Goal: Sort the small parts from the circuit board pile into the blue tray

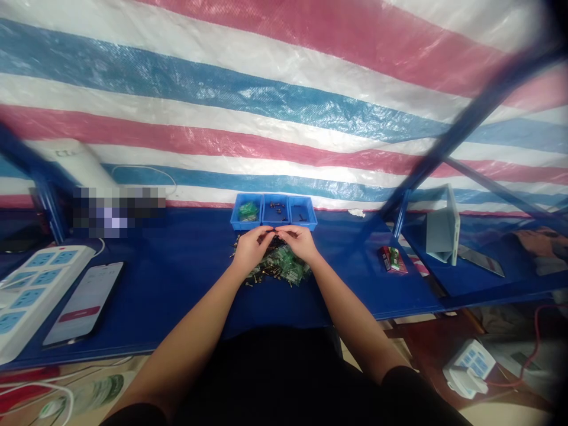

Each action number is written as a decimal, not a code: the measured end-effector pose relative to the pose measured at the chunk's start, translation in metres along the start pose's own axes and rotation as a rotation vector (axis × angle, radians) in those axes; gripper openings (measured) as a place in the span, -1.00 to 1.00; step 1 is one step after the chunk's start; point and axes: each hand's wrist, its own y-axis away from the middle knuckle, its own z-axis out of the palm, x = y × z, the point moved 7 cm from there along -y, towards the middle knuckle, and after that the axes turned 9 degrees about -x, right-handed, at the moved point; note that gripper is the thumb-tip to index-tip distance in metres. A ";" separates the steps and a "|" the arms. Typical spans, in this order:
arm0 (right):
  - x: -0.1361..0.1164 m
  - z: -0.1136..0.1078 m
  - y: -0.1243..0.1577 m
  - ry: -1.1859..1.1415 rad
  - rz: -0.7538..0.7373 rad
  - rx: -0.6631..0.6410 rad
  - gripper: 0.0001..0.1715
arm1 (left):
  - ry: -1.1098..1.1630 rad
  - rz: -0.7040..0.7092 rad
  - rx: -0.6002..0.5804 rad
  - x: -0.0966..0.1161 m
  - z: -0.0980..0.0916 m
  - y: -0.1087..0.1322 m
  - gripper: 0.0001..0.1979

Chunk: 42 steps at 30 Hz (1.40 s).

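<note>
My left hand [252, 248] and my right hand [299, 241] meet fingertip to fingertip, both closed in a pinch. Whatever lies between the fingertips is too small and too hidden to name. Below them on the blue table is a pile of clear greenish pieces [284, 266] mixed with small dark and brass-coloured screw-like parts [270, 271]. Just beyond the hands stand three joined blue bins. Green pieces [248, 211] lie in the left bin [244, 226], several dark screw-like parts [278, 208] in the middle bin [268, 202], and a few in the right bin [307, 226].
Left on the table [186, 266] are a phone [84, 305] and a white power strip [44, 284]. To the right lie a small red-green box [393, 259] and a propped tablet-like panel [444, 225]. Blue metal bars [426, 165] and striped sheeting [266, 118] rise behind. Another person's hand [539, 241] is far right.
</note>
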 end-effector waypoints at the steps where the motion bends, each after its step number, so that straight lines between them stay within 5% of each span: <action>1: 0.000 0.000 0.000 0.017 0.002 0.005 -0.68 | -0.005 0.000 -0.002 0.000 0.000 0.000 -0.71; 11: -0.017 -0.009 0.007 0.280 -0.045 0.177 -0.72 | 0.019 -0.014 -0.009 0.001 0.001 0.001 -0.71; 18: -0.034 -0.057 0.018 0.652 -0.088 0.577 -0.68 | 0.011 -0.020 -0.028 0.004 0.000 0.002 -0.71; 23: -0.029 -0.067 0.014 0.784 -0.034 0.517 -0.65 | -0.015 0.001 -0.050 0.008 0.000 0.002 -0.72; 30: -0.004 -0.040 0.005 0.852 0.179 0.077 -0.76 | -0.042 0.009 -0.042 0.010 -0.001 0.003 -0.72; 35: 0.019 -0.047 0.007 0.999 0.382 0.085 -0.78 | -0.002 -0.003 0.010 0.011 -0.006 0.005 -0.74; 42: 0.025 -0.046 0.003 0.931 0.359 0.102 -0.83 | -0.010 0.008 0.017 0.012 -0.004 0.006 -0.74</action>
